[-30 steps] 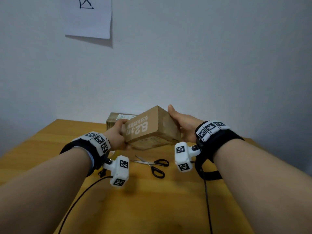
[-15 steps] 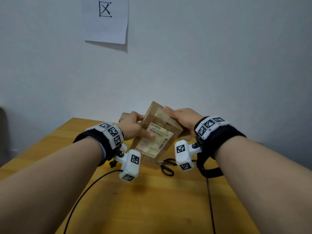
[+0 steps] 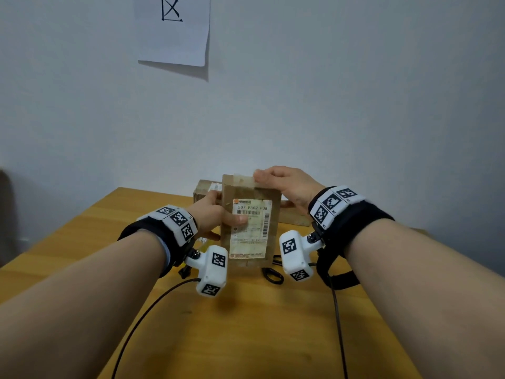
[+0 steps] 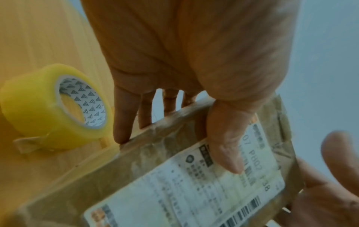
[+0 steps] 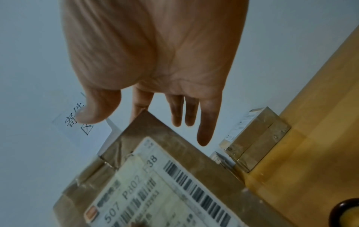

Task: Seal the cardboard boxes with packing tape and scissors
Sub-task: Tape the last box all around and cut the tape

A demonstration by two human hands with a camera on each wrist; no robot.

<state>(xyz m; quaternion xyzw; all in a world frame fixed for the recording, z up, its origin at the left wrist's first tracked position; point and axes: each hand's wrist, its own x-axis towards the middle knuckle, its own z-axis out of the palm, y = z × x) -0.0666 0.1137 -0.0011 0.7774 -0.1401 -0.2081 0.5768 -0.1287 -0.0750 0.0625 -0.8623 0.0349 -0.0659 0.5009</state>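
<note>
A brown cardboard box [image 3: 250, 192] with a white shipping label [image 3: 250, 231] stands upright on end above the table, label facing me. My left hand [image 3: 218, 217] grips its left side: the thumb [image 4: 225, 147] presses on the label and the fingers go behind. My right hand [image 3: 284, 184] rests over the top right corner with fingers [image 5: 205, 127] nearly straight and the thumb apart from the box [image 5: 174, 153]. A yellow tape roll [image 4: 52, 107] lies on the table left of the box. Black scissors handles [image 3: 270, 274] show below the box.
A second taped cardboard box [image 3: 206, 188] sits behind against the wall, also seen as the box [image 5: 258, 138] by the table's back edge. A sheet of paper [image 3: 175, 28] hangs on the wall. Cables run over the wooden table [image 3: 246, 337] toward me.
The box has turned from lying tilted to standing upright with its label toward me. My right hand has slid to its top corner; my left thumb has come onto the label.
</note>
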